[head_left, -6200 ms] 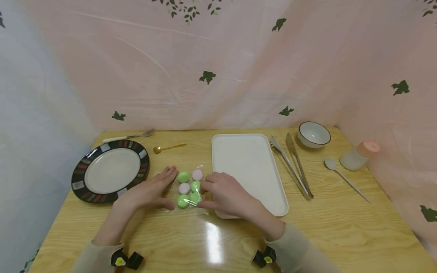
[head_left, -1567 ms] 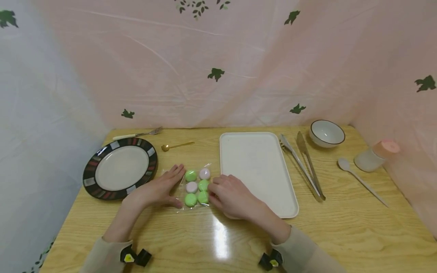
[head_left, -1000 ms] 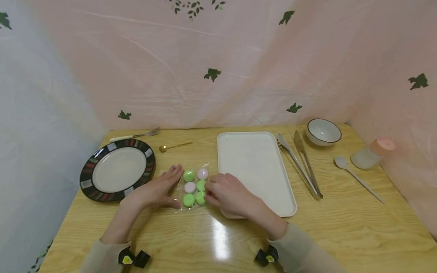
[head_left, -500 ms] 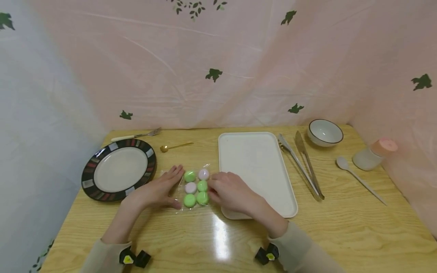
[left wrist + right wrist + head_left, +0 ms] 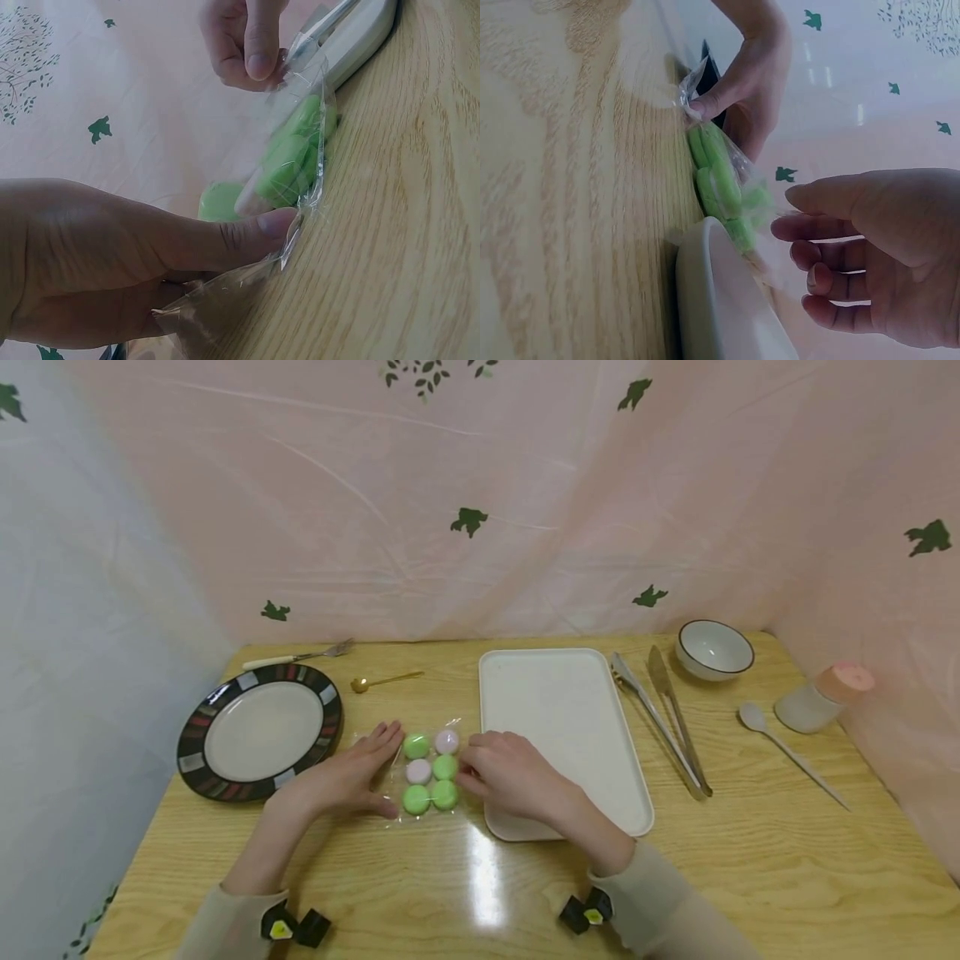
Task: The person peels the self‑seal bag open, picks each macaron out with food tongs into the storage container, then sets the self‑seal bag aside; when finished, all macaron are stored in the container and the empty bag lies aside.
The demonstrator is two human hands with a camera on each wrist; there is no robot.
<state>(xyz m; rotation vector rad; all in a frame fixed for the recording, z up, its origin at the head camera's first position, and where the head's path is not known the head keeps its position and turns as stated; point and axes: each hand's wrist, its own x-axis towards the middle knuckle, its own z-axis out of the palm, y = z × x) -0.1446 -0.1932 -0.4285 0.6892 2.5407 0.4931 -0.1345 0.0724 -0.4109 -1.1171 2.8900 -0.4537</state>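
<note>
Several green and pale pink macarons (image 5: 417,772) lie in two columns inside a clear plastic bag (image 5: 739,157) on the wooden table. My left hand (image 5: 330,782) rests along the bag's left side, fingers extended and thumb spread; in the left wrist view the left thumb (image 5: 276,223) presses the bag's edge to the table. At the opposite edge, my right hand (image 5: 517,777) pinches the film between thumb and forefinger, and its other fingers are loosely curled in the right wrist view. That hand is above the left rim of a white rectangular tray (image 5: 558,693).
A dark-rimmed plate (image 5: 262,732) is at left, with a fork (image 5: 300,656) behind it and a small gold spoon (image 5: 386,680) nearby. Right of the tray lie metal tongs (image 5: 660,727), a knife-like utensil (image 5: 660,672), a bowl (image 5: 715,650), a long-handled spoon (image 5: 787,752) and a pink-lidded jar (image 5: 821,697).
My right hand has moved from over the right-hand macarons to the bag's right edge, rising slightly in the last half second. The left hand stays in place. The head view has shifted a little.
</note>
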